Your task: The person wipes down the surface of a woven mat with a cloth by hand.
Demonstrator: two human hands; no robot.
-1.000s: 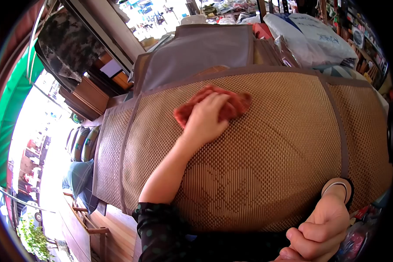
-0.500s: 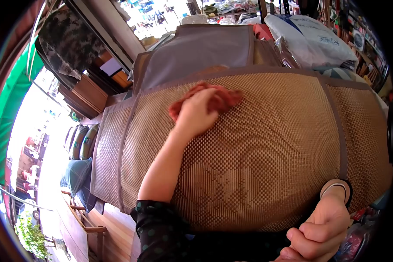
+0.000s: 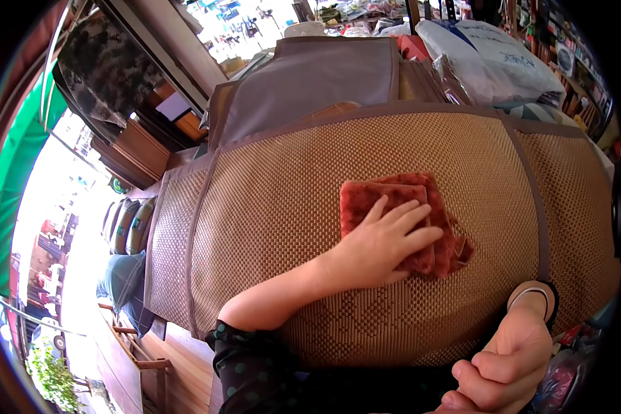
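Note:
My left hand [image 3: 383, 245] lies palm down with its fingers spread on a red plush cloth [image 3: 428, 190]. The cloth is folded into a rough square, with its right corner crumpled. It rests right of the middle of a tan woven mat [image 3: 283, 200] with brown fabric edging. Part of a pattern in the weave shows below my left forearm. At the lower right my right hand [image 3: 500, 372] is curled, with nothing visible in its fingers. A band [image 3: 552, 303] circles its wrist, near the mat's lower right edge.
Behind the mat lies a grey-brown panel [image 3: 310, 83]. White plastic bags [image 3: 490, 62] sit at the back right. Dark folded clothing [image 3: 103, 76] hangs at the upper left. Cushions [image 3: 121, 276] and a wooden frame [image 3: 148, 362] are on the left, beside a bright street.
My left hand and the red cloth have moved right and nearer to me. The bunched cloth now lies flatter, and my left fingers have spread out. My right hand has stayed in place.

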